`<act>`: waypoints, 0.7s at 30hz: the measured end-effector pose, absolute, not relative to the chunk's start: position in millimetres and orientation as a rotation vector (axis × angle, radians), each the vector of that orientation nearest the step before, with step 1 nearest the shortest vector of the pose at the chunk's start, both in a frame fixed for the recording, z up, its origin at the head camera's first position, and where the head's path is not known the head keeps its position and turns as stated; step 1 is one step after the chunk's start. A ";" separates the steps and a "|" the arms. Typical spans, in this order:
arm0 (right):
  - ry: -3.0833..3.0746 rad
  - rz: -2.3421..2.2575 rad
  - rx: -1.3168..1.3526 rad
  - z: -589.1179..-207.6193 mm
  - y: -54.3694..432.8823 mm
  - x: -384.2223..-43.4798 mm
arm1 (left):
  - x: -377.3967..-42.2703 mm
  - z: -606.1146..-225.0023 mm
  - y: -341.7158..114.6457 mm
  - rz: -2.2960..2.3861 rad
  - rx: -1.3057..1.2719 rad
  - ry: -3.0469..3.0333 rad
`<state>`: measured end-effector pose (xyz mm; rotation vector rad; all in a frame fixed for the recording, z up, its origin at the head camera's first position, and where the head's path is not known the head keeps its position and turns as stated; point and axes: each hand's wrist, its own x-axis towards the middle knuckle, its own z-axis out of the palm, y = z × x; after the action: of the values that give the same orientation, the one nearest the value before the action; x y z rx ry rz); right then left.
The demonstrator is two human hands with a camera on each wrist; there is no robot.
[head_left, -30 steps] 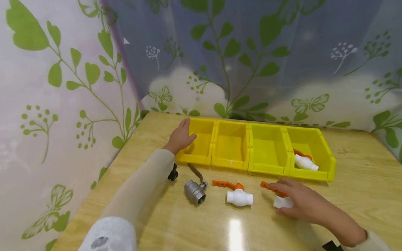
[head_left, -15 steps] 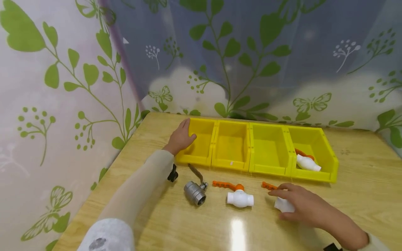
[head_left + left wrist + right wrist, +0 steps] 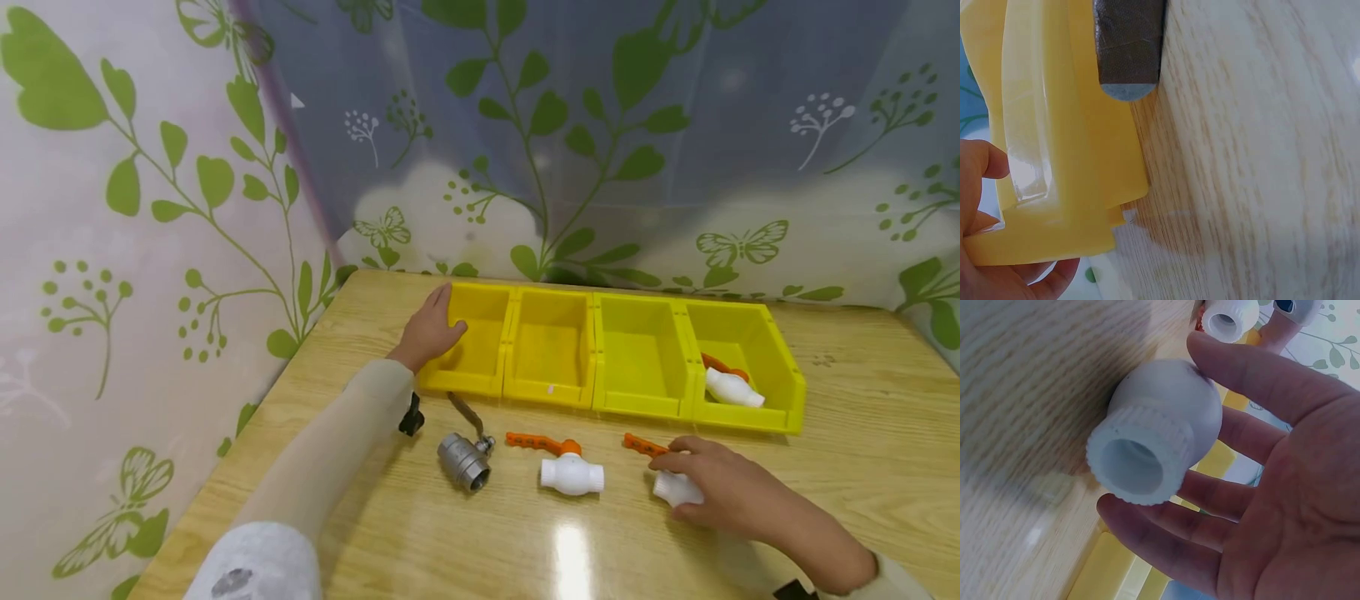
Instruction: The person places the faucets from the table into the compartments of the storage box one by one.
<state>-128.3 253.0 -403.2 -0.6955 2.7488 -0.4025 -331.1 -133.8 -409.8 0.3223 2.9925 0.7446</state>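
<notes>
My left hand [image 3: 429, 332] grips the left wall of the leftmost yellow bin [image 3: 480, 382], thumb inside and fingers outside; the left wrist view shows the hand [image 3: 975, 200] around the bin's edge. On the table, my right hand [image 3: 723, 487] holds a white plastic ball valve [image 3: 675, 488] with an orange lever [image 3: 643, 445]. In the right wrist view, the thumb touches the round body of this valve [image 3: 1166, 394], fingers curled behind it. Left of it lies a similar white ball valve [image 3: 572, 474], then a steel ball valve [image 3: 463, 461] with a dark lever.
Several yellow bins stand joined in a row at the back of the wooden table [image 3: 420, 542]. The rightmost bin [image 3: 783, 421] contains another white ball valve [image 3: 733, 388] with an orange lever. Patterned cloth [image 3: 465, 208] hangs behind the table and along its left side.
My right hand has shifted slightly and its fingers have closed in on the right-hand white ball valve, leaving more of its orange lever visible. The left hand stays on the bin.
</notes>
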 end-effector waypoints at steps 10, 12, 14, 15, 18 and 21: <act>2.756 -0.418 -0.682 -408.0 252.9 -125.2 | -329.9 -414.0 -134.6 0.776 0.305 2.973; 2.761 -0.416 -0.686 -408.7 252.9 -125.1 | -329.5 -413.9 -134.2 0.771 0.304 2.976; 2.767 -0.415 -0.696 -409.2 252.9 -125.4 | -329.4 -413.3 -134.1 0.771 0.305 2.980; 2.771 -0.416 -0.701 -409.3 252.9 -125.3 | -329.4 -412.9 -134.1 0.770 0.306 2.981; 2.782 -0.419 -0.716 -409.4 252.6 -125.0 | -329.9 -411.4 -133.9 0.769 0.308 2.987; 2.789 -0.420 -0.716 -409.4 252.4 -125.4 | -330.7 -410.7 -133.5 0.764 0.305 2.992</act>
<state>-125.4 252.4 -409.4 -0.7160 2.7889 -0.4196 -330.7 -133.5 -410.7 0.3055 2.9917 0.7644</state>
